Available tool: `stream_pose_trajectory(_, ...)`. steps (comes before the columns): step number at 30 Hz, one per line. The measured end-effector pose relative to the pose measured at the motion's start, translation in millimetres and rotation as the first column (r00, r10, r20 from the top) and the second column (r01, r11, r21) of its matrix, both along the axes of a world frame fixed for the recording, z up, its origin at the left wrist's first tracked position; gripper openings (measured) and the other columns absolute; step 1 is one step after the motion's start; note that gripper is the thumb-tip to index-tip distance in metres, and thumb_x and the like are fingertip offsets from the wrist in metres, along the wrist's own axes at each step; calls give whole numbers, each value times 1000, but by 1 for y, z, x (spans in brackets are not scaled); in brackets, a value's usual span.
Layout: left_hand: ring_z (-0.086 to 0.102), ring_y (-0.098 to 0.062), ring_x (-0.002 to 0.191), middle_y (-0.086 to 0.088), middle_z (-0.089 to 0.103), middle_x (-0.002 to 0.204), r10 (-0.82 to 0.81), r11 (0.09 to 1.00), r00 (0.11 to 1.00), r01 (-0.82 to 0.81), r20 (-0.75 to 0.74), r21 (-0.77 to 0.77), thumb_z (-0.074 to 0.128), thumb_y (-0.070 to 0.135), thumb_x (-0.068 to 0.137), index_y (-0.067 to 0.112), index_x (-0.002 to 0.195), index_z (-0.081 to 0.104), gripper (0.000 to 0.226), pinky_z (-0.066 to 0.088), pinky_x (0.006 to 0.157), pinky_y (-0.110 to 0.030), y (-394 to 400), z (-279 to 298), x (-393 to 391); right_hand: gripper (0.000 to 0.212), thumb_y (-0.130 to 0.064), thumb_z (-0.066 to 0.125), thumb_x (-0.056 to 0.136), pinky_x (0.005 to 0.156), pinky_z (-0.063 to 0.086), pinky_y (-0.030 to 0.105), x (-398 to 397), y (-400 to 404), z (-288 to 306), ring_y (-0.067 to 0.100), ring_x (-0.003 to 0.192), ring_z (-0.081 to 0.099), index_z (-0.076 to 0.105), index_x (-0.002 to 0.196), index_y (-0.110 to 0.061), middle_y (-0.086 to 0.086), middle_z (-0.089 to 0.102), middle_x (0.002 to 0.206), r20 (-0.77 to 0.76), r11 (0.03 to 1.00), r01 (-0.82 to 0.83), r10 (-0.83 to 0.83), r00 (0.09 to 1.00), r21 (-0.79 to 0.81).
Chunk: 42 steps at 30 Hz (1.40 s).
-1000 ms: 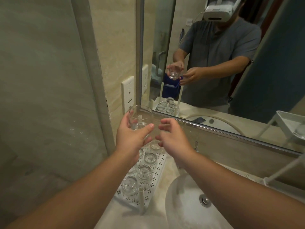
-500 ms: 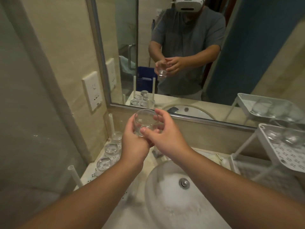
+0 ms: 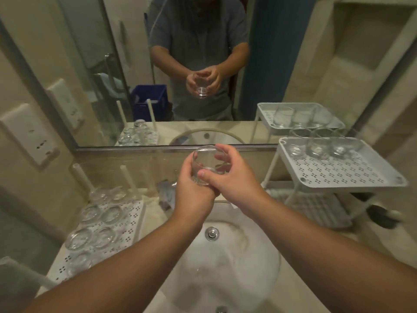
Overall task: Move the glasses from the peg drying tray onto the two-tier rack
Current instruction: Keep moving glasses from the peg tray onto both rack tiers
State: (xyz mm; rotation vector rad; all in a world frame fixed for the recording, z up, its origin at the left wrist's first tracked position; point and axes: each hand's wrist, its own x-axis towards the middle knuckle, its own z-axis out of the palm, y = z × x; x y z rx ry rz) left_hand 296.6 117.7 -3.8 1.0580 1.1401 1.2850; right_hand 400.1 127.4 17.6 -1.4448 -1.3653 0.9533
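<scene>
Clear glass tumbler (image 3: 206, 164), empty, is gripped by both hands: left hand (image 3: 191, 190) and right hand (image 3: 234, 179), now over the white basin (image 3: 225, 267); three tumblers (image 3: 318, 147) sit on the white two-tier rack (image 3: 352, 175) at right.

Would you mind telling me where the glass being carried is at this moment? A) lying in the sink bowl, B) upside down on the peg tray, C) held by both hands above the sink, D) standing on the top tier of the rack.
C: the glass is gripped between the left hand and right hand, in the air above the sink, short of the rack.
</scene>
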Motion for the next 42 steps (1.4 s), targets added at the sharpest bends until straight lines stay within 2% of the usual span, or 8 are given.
stream_pose_trajectory(7, 68, 3, 93, 37, 63, 100, -105, 993, 985, 111, -137, 40, 74, 21, 63, 42, 135, 42, 81, 60, 82, -39, -8, 6, 77, 78, -36, 87, 68, 93, 52, 37, 83, -14, 6, 4, 105, 59, 44, 132, -45, -19, 57, 121, 6, 999, 32, -32, 999, -5)
stream_pose_trajectory(11, 66, -12, 109, 12, 59, 125, -139, 988, 978, 147, -155, 41, 76, 18, 63, 41, 144, 35, 93, 58, 88, -42, -8, 9, 121, 83, -34, 89, 65, 93, 52, 34, 128, -20, 11, 3, 102, 60, 45, 135, -39, -17, 58, 118, 47, 998, 65, -66, 997, 20)
stream_pose_trajectory(21, 62, -11, 113, 4, 60, 128, -215, 954, 918, 270, -332, 129, 74, 16, 71, 37, 148, 29, 92, 55, 94, -36, 3, 21, 223, 78, -36, 88, 67, 88, 55, 38, 231, -23, 20, 5, 101, 61, 46, 134, -37, -15, 59, 115, 36, 971, 224, -228, 973, 88)
stream_pose_trajectory(26, 62, 3, 93, 17, 58, 110, -190, 941, 872, 293, -452, 168, 75, 11, 75, 29, 135, 33, 75, 50, 71, -11, 17, 19, 262, 78, -36, 87, 68, 90, 54, 41, 270, -16, 17, 12, 104, 61, 46, 134, -36, -14, 58, 116, 49, 955, 274, -281, 958, 112)
stream_pose_trajectory(29, 59, -13, 104, 1, 52, 124, -171, 934, 826, 310, -537, 179, 75, 14, 73, 27, 138, 36, 77, 52, 83, -26, 25, 17, 283, 79, -39, 87, 67, 89, 54, 40, 291, -9, 9, 10, 103, 60, 45, 134, -39, -16, 57, 116, 91, 941, 314, -326, 941, 124)
stream_pose_trajectory(31, 57, -7, 98, 2, 47, 126, -153, 933, 795, 312, -587, 180, 76, 16, 73, 28, 141, 38, 79, 47, 78, -17, 29, 14, 296, 81, -43, 86, 66, 89, 54, 41, 305, -6, 2, 9, 105, 58, 43, 134, -39, -17, 57, 116, 100, 930, 348, -359, 928, 114)
stream_pose_trajectory(33, 56, -5, 93, 4, 48, 122, -162, 929, 772, 329, -614, 169, 76, 16, 74, 30, 142, 39, 79, 40, 70, -11, 32, 12, 308, 82, -47, 85, 65, 90, 53, 40, 318, -3, -5, 7, 106, 57, 42, 135, -39, -18, 56, 117, 121, 923, 373, -383, 916, 100)
stream_pose_trajectory(42, 66, -12, 83, 13, 60, 102, -240, 931, 782, 353, -575, 90, 77, 26, 79, 31, 116, 41, 51, 57, 72, -35, 45, 1, 363, 86, -47, 83, 67, 81, 49, 30, 384, 11, -22, 9, 102, 56, 35, 136, -30, -10, 56, 121, 205, 880, 471, -474, 856, 66)
